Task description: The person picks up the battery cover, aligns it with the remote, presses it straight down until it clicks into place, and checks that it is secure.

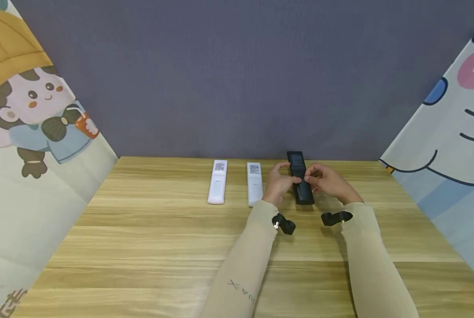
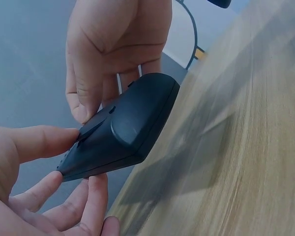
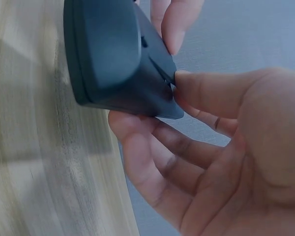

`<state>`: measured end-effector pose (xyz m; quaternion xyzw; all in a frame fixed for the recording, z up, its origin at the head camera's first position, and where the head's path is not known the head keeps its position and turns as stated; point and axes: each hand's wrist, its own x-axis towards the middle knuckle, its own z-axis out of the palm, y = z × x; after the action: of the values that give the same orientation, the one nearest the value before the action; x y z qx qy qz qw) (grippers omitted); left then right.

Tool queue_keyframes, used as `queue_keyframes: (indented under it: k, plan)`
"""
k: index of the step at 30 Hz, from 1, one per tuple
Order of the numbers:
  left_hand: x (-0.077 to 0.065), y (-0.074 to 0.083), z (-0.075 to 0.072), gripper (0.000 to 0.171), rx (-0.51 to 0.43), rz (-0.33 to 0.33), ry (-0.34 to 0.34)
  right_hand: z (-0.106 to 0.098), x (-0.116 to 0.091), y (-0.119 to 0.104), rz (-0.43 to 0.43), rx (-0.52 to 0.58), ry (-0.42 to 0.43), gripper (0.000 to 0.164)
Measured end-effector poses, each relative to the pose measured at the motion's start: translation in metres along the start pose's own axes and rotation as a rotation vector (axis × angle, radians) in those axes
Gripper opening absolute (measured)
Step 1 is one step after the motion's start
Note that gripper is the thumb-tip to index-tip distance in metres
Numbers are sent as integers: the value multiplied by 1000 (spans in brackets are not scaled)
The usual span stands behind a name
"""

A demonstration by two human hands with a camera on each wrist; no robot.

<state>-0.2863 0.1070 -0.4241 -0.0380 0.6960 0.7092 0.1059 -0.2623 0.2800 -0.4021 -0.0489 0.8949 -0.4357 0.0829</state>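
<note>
A black remote control (image 1: 303,194) is held back side up between both hands, its label (image 1: 297,161) toward the far end. My left hand (image 1: 278,183) grips its left side, with the thumb on the back and the other fingers along the edge and underneath. From the right, my right hand (image 1: 332,182) holds it, thumb tip at the battery cover seam and fingers curled below. A thin edge of the battery cover (image 2: 92,131) stands slightly raised between the thumbs. In the right wrist view the remote's rounded end (image 3: 108,49) is tilted above the wood.
Two white remote controls, one further left (image 1: 218,183) and one beside my left hand (image 1: 254,183), lie back side up on the wooden table (image 1: 173,247). A grey panel (image 1: 237,79) rises behind the table, and cartoon-printed sheets stand at left (image 1: 30,198) and right (image 1: 431,145).
</note>
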Motion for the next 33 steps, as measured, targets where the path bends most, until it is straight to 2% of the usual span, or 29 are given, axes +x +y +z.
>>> queue_keyframes:
  k: [10, 27, 33]
  plan:
    - [4, -2, -2, 58, 1, -7, -2, 2, 2, 2, -3, 1, 7, 24]
    - [5, -4, 2, 58, 14, -9, 36, 5, 3, 3, -4, -12, 24, 20]
    - [3, -3, 4, 58, 24, 11, 59, 5, 4, 3, -6, -15, 26, 19]
